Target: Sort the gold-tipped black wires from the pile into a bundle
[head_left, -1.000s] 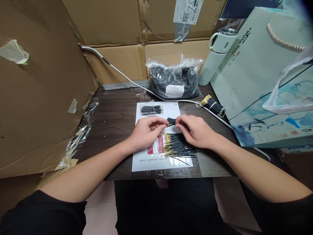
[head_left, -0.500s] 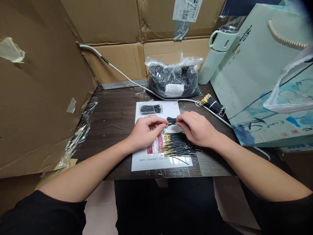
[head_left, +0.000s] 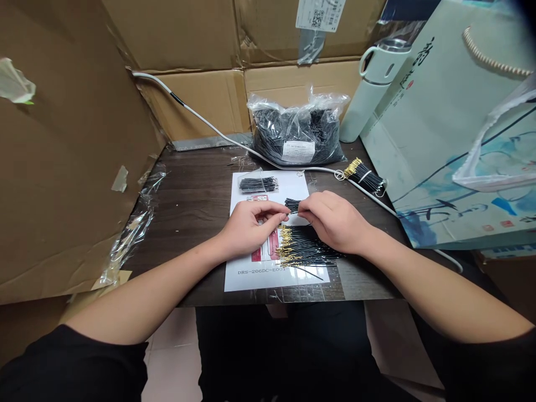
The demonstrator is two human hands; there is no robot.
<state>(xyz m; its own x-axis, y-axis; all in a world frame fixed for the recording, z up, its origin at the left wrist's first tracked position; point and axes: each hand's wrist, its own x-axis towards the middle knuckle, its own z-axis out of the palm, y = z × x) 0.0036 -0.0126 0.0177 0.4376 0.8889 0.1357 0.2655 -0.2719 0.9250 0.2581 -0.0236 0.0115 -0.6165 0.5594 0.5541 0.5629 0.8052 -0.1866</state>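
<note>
My left hand (head_left: 248, 226) and my right hand (head_left: 333, 220) meet over a white printed sheet (head_left: 272, 276) on the dark wooden table (head_left: 196, 201). Both pinch a small bunch of short black wires (head_left: 292, 205) between thumb and fingers. Below my right hand lies a loose pile of black wires with gold terminals (head_left: 301, 251). A small tied bundle of black wires (head_left: 258, 183) rests at the top of the sheet.
A clear bag full of black wires (head_left: 297, 134) stands at the table's back. Another banded bundle with gold tips (head_left: 363, 176) lies right, beside a white cable (head_left: 218, 134). A pale flask (head_left: 368, 92) and paper gift bag (head_left: 452, 134) fill the right; cardboard walls surround.
My right hand has shifted slightly left, closing over the small bunch toward my left fingertips. Otherwise the hands and wires stay where they were.
</note>
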